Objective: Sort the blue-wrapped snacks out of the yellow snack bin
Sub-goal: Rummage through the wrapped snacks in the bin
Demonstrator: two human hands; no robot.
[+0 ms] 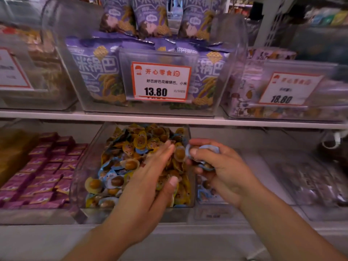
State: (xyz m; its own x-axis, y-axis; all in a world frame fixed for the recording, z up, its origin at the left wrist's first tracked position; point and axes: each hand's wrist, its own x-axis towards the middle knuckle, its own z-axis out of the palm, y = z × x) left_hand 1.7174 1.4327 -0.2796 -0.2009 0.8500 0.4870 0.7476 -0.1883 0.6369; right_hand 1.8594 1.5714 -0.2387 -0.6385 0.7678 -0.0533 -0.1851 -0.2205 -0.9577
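I have my left hand (pixel 150 178) spread flat over the heap in the clear snack bin (pixel 90 166) on the lower shelf, fingers straight and raking toward twelve o'clock, while my right hand (pixel 212 166) is curled around a small clutch of blue-wrapped snacks (pixel 211 149) just past the bin's right wall, at about three o'clock from the pile. More blue wrappers (pixel 111 166) show among the yellow snacks (pixel 140 142), mostly at nine o'clock of my left hand. To do this step well, I judge I should sweep lightly, uncover one blue piece at a time, and unload the full right hand before picking more, or pieces may slip back in.
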